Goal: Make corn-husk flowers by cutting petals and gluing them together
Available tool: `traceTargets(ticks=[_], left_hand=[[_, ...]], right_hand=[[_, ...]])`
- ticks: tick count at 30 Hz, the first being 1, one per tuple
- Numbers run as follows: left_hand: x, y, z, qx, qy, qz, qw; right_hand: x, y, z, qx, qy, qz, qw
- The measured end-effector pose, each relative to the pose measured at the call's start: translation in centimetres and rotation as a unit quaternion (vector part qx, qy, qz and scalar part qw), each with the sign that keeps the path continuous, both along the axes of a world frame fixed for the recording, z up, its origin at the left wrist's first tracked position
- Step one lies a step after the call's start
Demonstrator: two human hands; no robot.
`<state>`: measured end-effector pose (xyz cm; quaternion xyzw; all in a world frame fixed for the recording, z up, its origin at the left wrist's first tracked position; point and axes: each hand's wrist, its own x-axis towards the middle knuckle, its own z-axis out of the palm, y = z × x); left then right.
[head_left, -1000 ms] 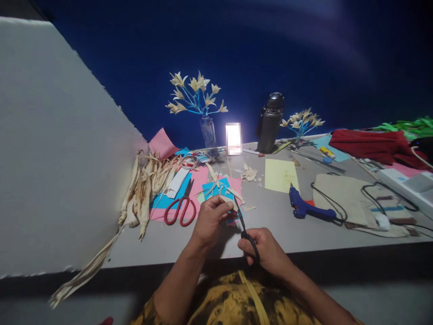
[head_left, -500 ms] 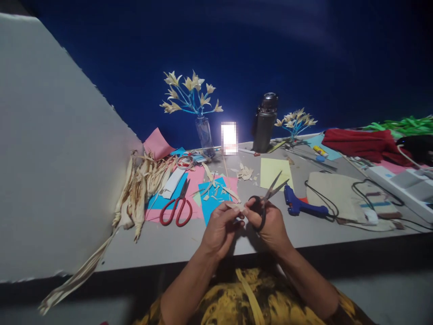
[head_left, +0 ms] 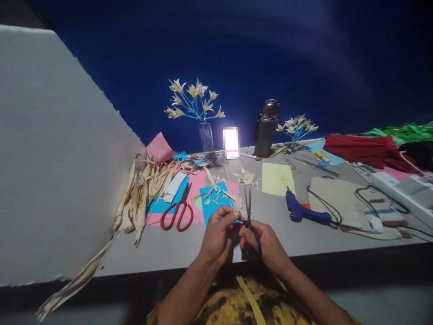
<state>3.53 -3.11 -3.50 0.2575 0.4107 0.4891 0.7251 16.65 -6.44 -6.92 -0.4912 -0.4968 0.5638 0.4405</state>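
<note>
Left hand [head_left: 219, 232] pinches a husk piece [head_left: 238, 205]; right hand [head_left: 266, 243] grips black scissors [head_left: 249, 217], blades parted. Red scissors [head_left: 183, 202] lie at ten o'clock from the left hand.

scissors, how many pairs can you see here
2: a black-handled pair in the right hand, and a red-handled pair lying on coloured paper left of the left hand. Others may be hidden under the clutter.

Left of the blue glue gun [head_left: 307, 208], bare bench [head_left: 275, 214] leaves a passage beside the right hand [head_left: 265, 241]; behind the gun stands a flask [head_left: 266, 133]; rightward, dark loops [head_left: 340, 219], apparently cords, obstruct.
</note>
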Motion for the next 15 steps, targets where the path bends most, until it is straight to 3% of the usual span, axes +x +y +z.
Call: traceTargets(ticks=[5,15], left_hand=[[0.26,-0.25,0.13,0.009,0.010,0.022,1.000],[0.23,-0.44,-0.20,0.034,0.033,0.023,0.999]], right_hand=[[-0.79,-0.58,-0.88,-0.017,0.027,0.025,0.999],[-0.93,-0.66,-0.18,-0.043,0.021,0.008,0.999]])
